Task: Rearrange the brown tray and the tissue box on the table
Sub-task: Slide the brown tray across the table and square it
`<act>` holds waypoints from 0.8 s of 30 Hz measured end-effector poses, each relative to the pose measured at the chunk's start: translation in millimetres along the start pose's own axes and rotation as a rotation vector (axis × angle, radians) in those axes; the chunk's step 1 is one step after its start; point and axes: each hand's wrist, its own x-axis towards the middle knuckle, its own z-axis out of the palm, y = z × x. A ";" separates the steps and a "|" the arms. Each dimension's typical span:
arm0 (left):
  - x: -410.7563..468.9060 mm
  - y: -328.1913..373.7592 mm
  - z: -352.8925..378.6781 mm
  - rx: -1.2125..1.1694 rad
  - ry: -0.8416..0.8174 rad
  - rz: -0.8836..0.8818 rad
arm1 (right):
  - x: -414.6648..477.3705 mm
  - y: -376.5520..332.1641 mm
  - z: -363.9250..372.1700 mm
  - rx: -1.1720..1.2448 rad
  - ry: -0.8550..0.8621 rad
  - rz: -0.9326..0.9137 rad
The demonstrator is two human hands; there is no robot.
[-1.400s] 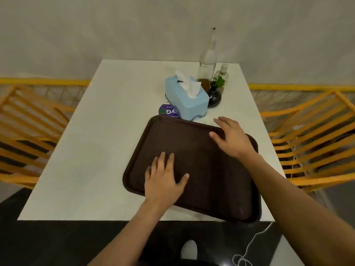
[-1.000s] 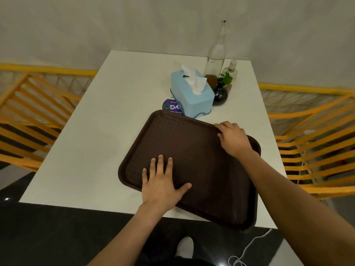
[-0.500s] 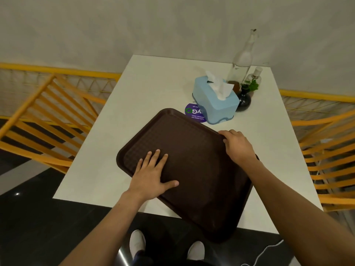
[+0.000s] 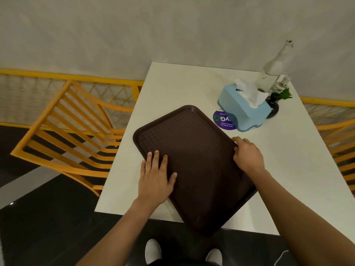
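Observation:
The brown tray (image 4: 194, 150) lies skewed on the white table (image 4: 172, 87), with its near corner hanging over the front edge. My left hand (image 4: 155, 179) rests flat on the tray's near left part, fingers spread. My right hand (image 4: 247, 156) curls over the tray's right rim. The light blue tissue box (image 4: 244, 110), a white tissue sticking out of its top, stands behind the tray's far right side, apart from it.
A purple round sticker (image 4: 223, 120) lies between tray and tissue box. A clear glass bottle (image 4: 272, 70), a small bottle (image 4: 282, 83) and a dark vase with a green sprig (image 4: 274, 106) stand behind the box. Orange slatted chairs (image 4: 63, 131) flank the table.
The tray has turned clockwise and slid toward the table's left, its near corner now over the front edge. Both hands stayed on it. My view has swung to the left.

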 end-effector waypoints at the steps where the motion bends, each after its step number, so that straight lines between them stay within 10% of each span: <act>1: 0.1 -4.6 -0.1 -0.028 0.001 -0.013 | -0.9 -4.5 0.5 -0.003 -0.009 0.033; 24: 101.0 -94.6 -30.0 -0.020 0.051 -0.038 | 0.8 -51.4 13.9 -0.010 -0.068 0.104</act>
